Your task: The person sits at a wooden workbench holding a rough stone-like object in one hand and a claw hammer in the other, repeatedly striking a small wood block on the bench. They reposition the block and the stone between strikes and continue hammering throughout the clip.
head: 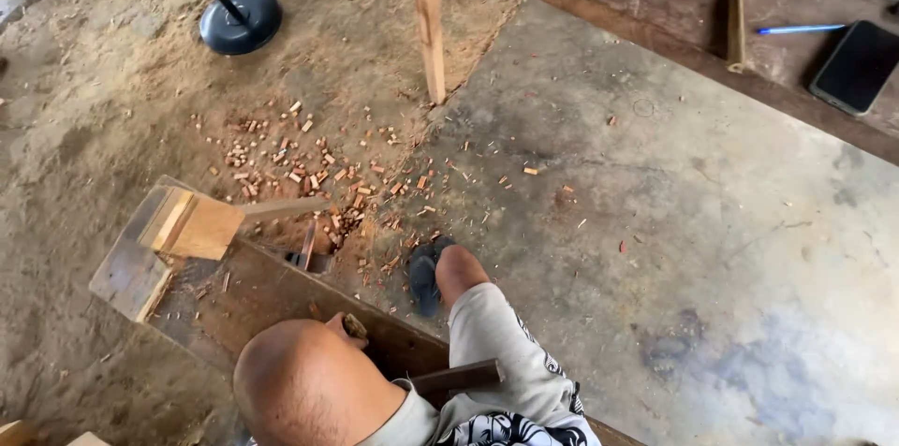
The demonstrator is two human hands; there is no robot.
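so the wooden mallet is being shown lying/hovering over the left end of a dark wooden beam, its pale handle being pointed off to the right; a bit blurred tbh; just right of it a chisel is being stood in a cut in the beam's top; only a sliver of a hand is being seen, tucked beside a bald head low in the frame, and whether it's being clenched, released or wrapped round anything can't be told, nor which hand it is; the other one is being hidden; a bare knee and a dark sandal are being planted just past the beam; reddish wood chips are being scattered over the dusty floor beyond; further out a workbench is being loaded with a phone and a blue pen; a round black stand base is being parked top left.
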